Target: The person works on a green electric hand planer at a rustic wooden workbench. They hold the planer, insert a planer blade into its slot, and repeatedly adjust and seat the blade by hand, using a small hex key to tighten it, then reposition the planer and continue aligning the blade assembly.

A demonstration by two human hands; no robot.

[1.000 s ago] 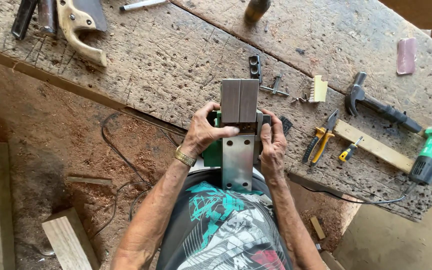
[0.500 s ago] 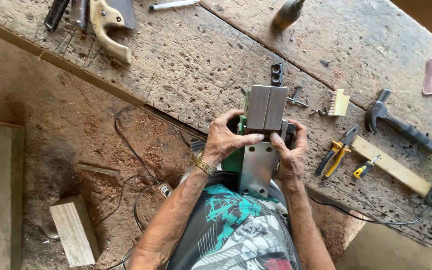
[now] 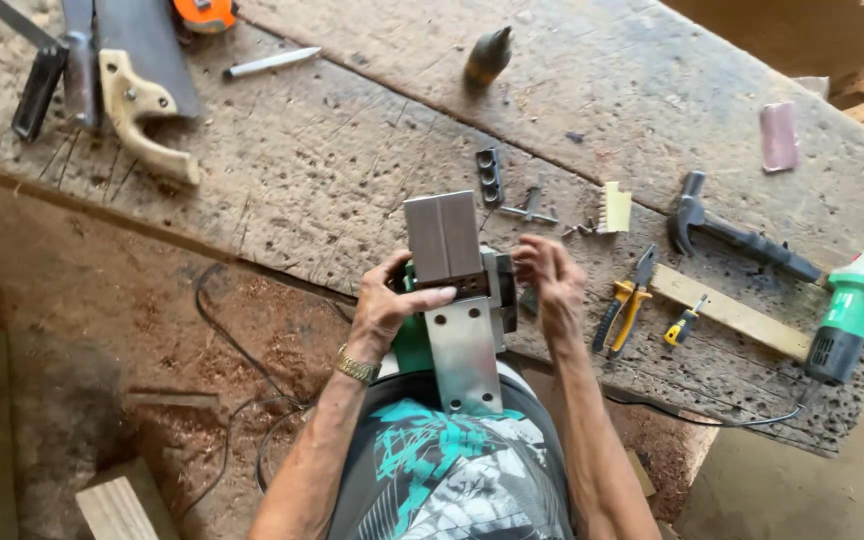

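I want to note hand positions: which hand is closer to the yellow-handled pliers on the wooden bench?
The right hand is nearer: it hovers just left of the yellow-handled pliers. The left hand grips the green electric planer, farther left, with the planer between.

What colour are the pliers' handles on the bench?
Yellow and black, on the pliers right of the right hand; head view.

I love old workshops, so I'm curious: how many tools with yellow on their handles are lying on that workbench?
2, both right of the person's right hand: the pliers with yellow and black grips, and a small screwdriver resting against the wooden strip. Others could lie outside the view.
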